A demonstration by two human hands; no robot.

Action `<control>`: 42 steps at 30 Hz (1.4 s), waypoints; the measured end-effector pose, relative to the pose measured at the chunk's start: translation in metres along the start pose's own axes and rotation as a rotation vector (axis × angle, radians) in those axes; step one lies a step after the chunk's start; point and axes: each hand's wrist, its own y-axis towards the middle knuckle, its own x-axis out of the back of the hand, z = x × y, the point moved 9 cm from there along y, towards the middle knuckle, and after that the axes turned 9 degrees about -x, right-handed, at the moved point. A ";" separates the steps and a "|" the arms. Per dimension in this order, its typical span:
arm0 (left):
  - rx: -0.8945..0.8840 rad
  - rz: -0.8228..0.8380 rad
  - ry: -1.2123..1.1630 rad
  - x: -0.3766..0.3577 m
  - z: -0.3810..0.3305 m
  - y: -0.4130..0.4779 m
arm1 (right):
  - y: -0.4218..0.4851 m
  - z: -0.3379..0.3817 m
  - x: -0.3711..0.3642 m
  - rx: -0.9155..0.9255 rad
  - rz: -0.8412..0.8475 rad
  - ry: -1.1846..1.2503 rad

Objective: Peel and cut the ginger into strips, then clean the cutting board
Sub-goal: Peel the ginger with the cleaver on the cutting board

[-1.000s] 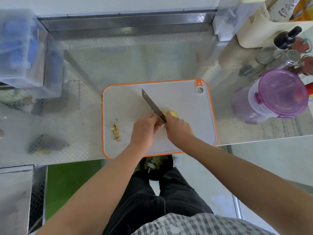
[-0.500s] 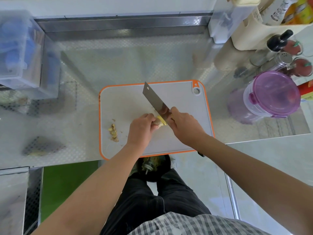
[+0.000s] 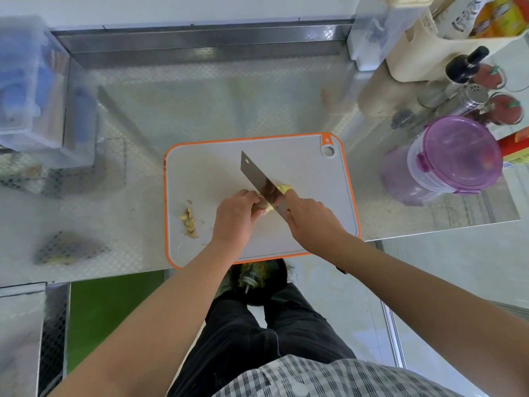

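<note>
A grey cutting board [image 3: 300, 156] with an orange rim lies on the steel counter. My left hand [image 3: 236, 217] grips a yellow piece of ginger [image 3: 285, 188] near the board's middle, mostly hidden by my fingers and the blade. My right hand [image 3: 310, 222] holds a cleaver [image 3: 259, 179] by its handle. The blade slants up and to the left across the ginger. A small heap of ginger peelings [image 3: 189, 223] lies on the board's left part.
A purple-lidded plastic container [image 3: 455, 156] stands right of the board, with bottles and a shaker [image 3: 472, 96] behind it. A clear box [image 3: 31, 90] sits at the far left. A dark bin [image 3: 257, 279] stands on the floor below the counter edge.
The cleaver's flat face has tilted up toward the camera and the blade has shifted over the ginger. My left hand stays gripping the ginger.
</note>
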 end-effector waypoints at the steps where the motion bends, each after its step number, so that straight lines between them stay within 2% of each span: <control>1: -0.001 -0.003 0.000 0.001 0.000 0.000 | 0.000 -0.001 -0.001 -0.001 -0.002 -0.001; 20: -0.048 0.013 -0.004 0.001 -0.005 0.002 | 0.013 0.001 -0.012 -0.038 0.065 0.065; 28: -0.072 0.028 -0.019 0.000 -0.008 0.001 | 0.008 -0.001 -0.027 -0.052 0.070 -0.015; 34: -0.066 0.015 -0.035 0.001 -0.005 0.001 | 0.020 -0.010 -0.033 -0.072 0.085 0.128; 39: -0.053 0.007 -0.038 0.001 -0.003 0.000 | 0.022 0.002 -0.002 -0.007 0.001 0.202; 42: -0.034 0.001 0.000 0.002 -0.002 0.000 | 0.013 0.004 0.011 0.022 -0.026 0.168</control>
